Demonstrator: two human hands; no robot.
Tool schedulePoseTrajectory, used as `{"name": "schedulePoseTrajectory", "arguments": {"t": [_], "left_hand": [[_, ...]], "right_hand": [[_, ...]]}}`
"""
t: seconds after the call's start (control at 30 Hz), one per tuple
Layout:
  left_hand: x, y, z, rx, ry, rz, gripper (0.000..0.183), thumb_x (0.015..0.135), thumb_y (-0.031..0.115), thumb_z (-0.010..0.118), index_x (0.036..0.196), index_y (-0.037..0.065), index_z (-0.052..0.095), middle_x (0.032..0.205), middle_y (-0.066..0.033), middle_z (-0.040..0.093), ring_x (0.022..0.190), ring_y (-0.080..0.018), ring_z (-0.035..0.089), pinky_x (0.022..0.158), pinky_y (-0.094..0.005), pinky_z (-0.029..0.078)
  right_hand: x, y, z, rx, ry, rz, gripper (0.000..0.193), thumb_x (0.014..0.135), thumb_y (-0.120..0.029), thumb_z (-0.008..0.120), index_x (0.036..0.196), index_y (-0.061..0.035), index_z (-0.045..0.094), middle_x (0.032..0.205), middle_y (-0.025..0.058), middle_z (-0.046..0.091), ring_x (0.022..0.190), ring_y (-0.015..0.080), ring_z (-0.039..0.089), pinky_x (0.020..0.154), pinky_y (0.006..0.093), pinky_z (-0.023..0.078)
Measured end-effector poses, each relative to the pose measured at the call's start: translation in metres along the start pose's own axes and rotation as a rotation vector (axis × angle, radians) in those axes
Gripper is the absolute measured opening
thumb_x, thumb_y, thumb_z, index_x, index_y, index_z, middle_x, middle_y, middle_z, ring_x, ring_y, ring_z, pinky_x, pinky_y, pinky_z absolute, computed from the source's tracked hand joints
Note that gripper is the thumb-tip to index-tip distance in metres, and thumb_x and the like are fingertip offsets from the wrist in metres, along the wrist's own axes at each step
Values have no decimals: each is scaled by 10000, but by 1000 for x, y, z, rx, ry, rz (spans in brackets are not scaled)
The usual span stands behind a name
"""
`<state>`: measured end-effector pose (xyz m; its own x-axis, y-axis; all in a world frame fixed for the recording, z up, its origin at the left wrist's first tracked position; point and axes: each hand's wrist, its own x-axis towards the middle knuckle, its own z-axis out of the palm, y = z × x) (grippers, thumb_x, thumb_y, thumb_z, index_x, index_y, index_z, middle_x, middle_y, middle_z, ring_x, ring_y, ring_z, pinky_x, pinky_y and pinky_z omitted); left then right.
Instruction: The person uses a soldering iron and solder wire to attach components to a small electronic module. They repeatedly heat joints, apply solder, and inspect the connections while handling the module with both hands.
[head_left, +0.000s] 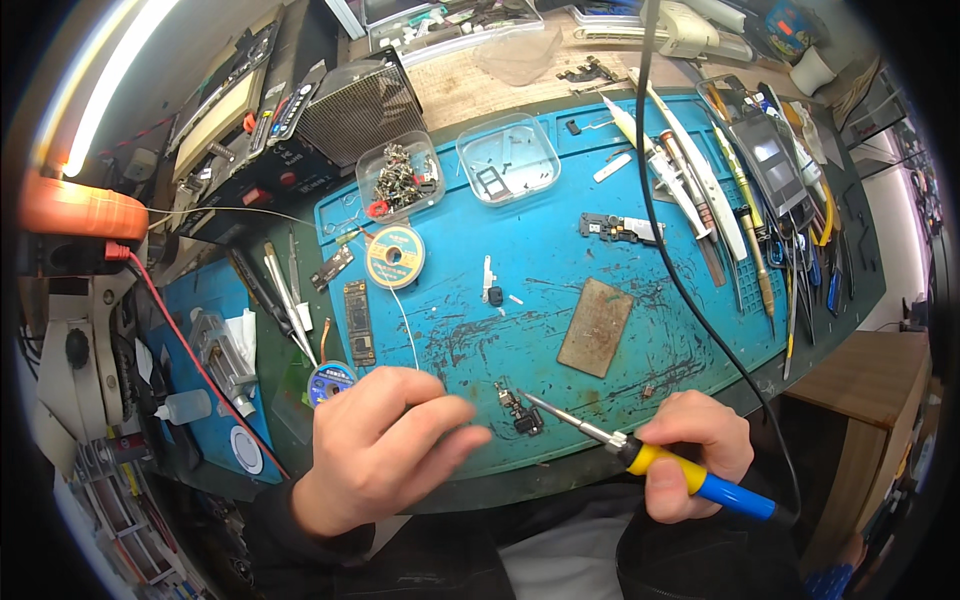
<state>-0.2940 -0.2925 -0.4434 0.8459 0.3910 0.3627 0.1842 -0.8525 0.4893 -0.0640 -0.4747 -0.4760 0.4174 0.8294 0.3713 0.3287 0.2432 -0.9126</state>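
Observation:
My right hand (700, 450) grips a soldering iron (665, 470) by its yellow and blue handle. The iron's metal tip slants left to just beside a small dark circuit board part (520, 408) lying on the blue mat (460, 345). Left of that part, my left hand (385, 445) hovers with its fingers curled and the thumb close to the index finger. Whatever is between them, if anything, cannot be made out. From a spool of solder wire (395, 257), a thin strand runs down and disappears behind this hand. A blue-labelled reel (332, 382) is partly covered by the same hand.
A brown metal plate (595, 327) lies right of centre. Farther back stand a box of small metal parts (400, 175) and a clear tray (508, 160). Tweezers and screwdrivers (760, 250) crowd the right side. The iron's black cable (690, 310) hangs across the mat.

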Motion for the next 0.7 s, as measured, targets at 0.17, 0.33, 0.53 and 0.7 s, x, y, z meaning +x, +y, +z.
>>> {"name": "schedulePoseTrajectory", "arguments": {"t": [0.17, 0.33, 0.53, 0.7], "left_hand": [[-1, 7, 5, 16, -68, -92, 371, 768, 122, 948, 1089, 53, 776, 804, -47, 623, 667, -212, 591, 579, -348, 450], [0, 8, 17, 72, -94, -126, 362, 792, 139, 929, 1096, 49, 752, 834, -60, 622, 714, -243, 610, 640, -376, 480], [-5, 3, 10, -72, -17, -141, 306, 798, 47, 913, 1035, 24, 721, 903, -90, 658, 784, -282, 662, 686, -388, 538], [-5, 5, 13, -44, 14, -111, 260, 787, -23, 910, 975, 26, 737, 928, -100, 700, 808, -273, 682, 692, -367, 549]], "right_hand": [[1, -3, 4, 15, 48, -24, 235, 802, -120, 911, 968, -65, 755, 712, 38, 725, 573, 175, 670, 537, 279, 513], [5, -1, 10, -138, 18, -148, 206, 823, -128, 919, 954, -99, 762, 685, 13, 697, 563, 168, 659, 527, 276, 493], [1, -2, 14, -124, 40, -111, 156, 890, -177, 888, 898, -96, 755, 673, 13, 687, 516, 165, 639, 492, 276, 480], [2, 0, 13, -147, -1, -129, 168, 903, -188, 886, 929, -93, 750, 684, 20, 686, 521, 166, 646, 490, 280, 487]]}}
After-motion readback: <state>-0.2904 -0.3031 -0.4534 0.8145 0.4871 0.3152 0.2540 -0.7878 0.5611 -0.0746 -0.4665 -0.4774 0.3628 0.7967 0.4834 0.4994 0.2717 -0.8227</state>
